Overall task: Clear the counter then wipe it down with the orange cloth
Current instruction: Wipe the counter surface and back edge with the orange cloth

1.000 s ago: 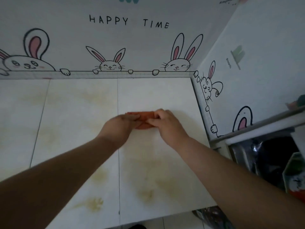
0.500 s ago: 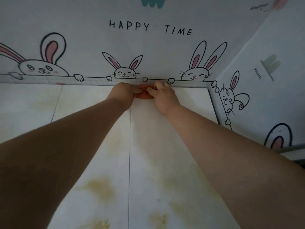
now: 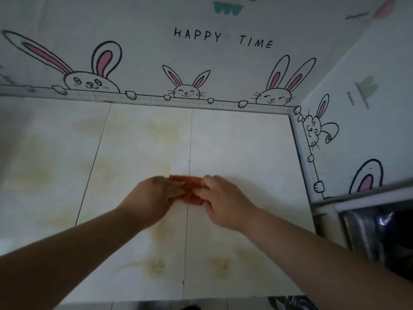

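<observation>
Orange cloth [image 3: 189,189] lies bunched on the pale tiled counter [image 3: 245,148], near its middle, across a tile seam. We press it down from both sides: our left hand [image 3: 154,198] covers its left part with fingers stretched over it, and our right hand [image 3: 223,201] covers its right part, fingers laid loosely on it. Yellowish stains [image 3: 156,266] mark the near tiles. Rabbit drawings [image 3: 186,91] line the far wall.

Both hands, the left hand [image 3: 156,198] and right hand [image 3: 223,202], draw the orange cloth [image 3: 190,190] back from the wall edge to mid-counter [image 3: 245,153].
</observation>
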Demonstrator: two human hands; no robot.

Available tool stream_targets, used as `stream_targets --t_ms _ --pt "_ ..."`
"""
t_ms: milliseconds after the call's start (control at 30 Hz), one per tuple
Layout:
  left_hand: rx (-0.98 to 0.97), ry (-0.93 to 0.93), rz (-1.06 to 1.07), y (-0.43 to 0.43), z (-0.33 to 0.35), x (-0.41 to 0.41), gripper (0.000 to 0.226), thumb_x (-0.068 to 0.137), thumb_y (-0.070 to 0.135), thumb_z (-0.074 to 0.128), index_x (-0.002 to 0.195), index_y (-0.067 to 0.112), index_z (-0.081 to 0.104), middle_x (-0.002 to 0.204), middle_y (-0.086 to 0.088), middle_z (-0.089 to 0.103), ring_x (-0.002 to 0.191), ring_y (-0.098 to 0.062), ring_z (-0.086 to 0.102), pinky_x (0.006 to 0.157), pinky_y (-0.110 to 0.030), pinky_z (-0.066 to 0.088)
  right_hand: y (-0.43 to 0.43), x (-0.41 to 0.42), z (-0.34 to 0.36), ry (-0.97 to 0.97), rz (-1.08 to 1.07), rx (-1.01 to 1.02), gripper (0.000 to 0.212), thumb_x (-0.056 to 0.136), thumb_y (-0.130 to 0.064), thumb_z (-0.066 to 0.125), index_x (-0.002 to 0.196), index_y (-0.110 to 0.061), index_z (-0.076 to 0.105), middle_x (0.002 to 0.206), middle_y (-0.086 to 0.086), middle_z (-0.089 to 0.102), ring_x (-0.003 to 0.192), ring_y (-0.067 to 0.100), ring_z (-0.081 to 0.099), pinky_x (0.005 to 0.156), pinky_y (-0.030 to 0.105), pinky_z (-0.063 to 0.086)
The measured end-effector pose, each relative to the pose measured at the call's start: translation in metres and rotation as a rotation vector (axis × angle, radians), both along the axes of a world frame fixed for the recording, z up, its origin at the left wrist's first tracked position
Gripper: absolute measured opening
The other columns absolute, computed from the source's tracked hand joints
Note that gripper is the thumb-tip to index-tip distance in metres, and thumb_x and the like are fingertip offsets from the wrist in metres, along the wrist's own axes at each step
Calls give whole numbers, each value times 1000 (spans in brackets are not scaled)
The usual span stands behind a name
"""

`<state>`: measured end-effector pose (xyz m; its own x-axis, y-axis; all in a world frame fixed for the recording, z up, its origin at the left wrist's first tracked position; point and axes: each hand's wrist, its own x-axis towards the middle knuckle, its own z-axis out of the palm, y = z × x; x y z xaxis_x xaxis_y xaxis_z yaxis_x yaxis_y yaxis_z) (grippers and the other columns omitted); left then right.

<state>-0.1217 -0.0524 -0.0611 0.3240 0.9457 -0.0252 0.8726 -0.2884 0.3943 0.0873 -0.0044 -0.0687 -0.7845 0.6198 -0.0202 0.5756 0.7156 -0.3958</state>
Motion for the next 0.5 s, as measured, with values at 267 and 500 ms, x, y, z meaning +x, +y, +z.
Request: stream_targets --t_ms 267,500 --pt "-100 -105 47 -1 -7 -13 35 88 31 44 113 34 67 116 11 67 99 -7 64 86 -6 38 21 0 -9 -46 65 -77 12 96 -24 50 106 -27 56 99 -2 49 89 17 46 70 29 39" --pt "-117 -48 227 116 -10 -36 39 90 42 41 121 32 64 127 3 63 115 -17 58 101 -26 41 114 -45 -3 4 -203 92 34 87 -48 56 78 -17 46 92 5 50 81 17 50 69 30 39"
